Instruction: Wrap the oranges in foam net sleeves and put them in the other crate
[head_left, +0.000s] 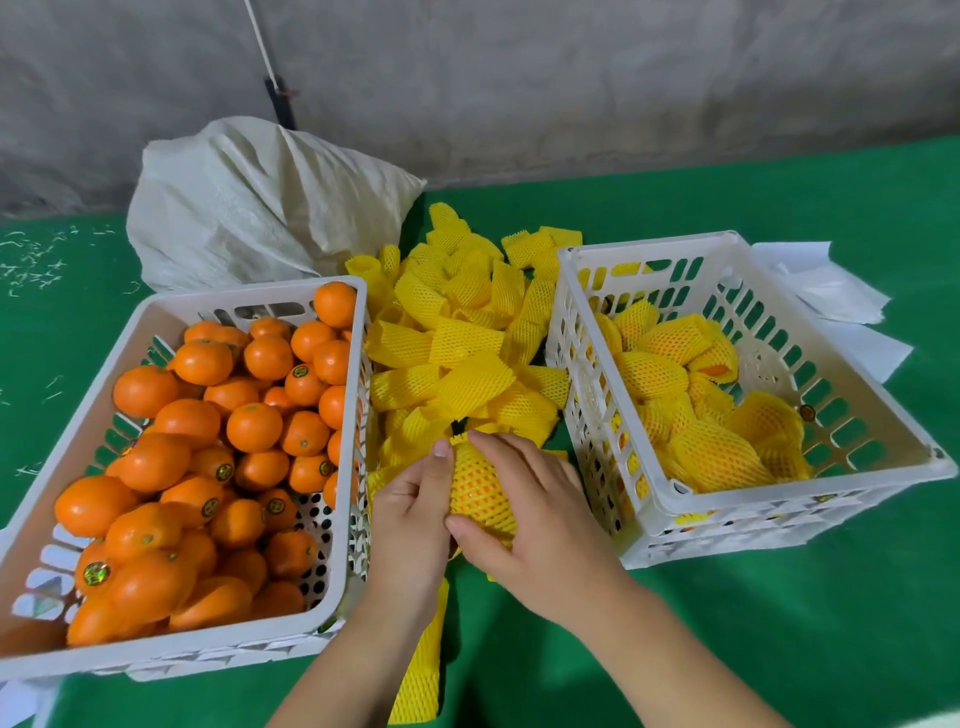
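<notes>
Green cloth (727, 623) covers the work surface, with a grey concrete wall (571, 78) behind it. At the back left sits a white woven sack (249, 208), slumped against the wall line.

Left crate (171, 657): white plastic, slotted walls, heaped with bare oranges (208, 457); several carry small round stickers.

Right crate (779, 512): same type, set at an angle. It holds wrapped oranges (717, 457) in yellow net, lying mostly along the near and middle part of the floor.

Between the crates lies a loose pile of empty yellow foam net sleeves (457, 338), spreading from the back of the table toward the hands. One flattened sleeve strip (421, 670) lies on the cloth beneath the left forearm.

Both hands meet in front of the pile, between the two crates and just above the cloth. They hold one orange in a net sleeve (480, 491); orange skin shows through the stretched mesh. Left hand (410, 514): fingers curled round the left side of the sleeved fruit, thumb up along its top edge. Right hand (535, 525): fingers bent over the top and right side, thumb pressing the lower front of the net. The sleeve's far end bunches open near the fingertips.

White paper sheets (831, 296) lie behind and partly under the right crate.
</notes>
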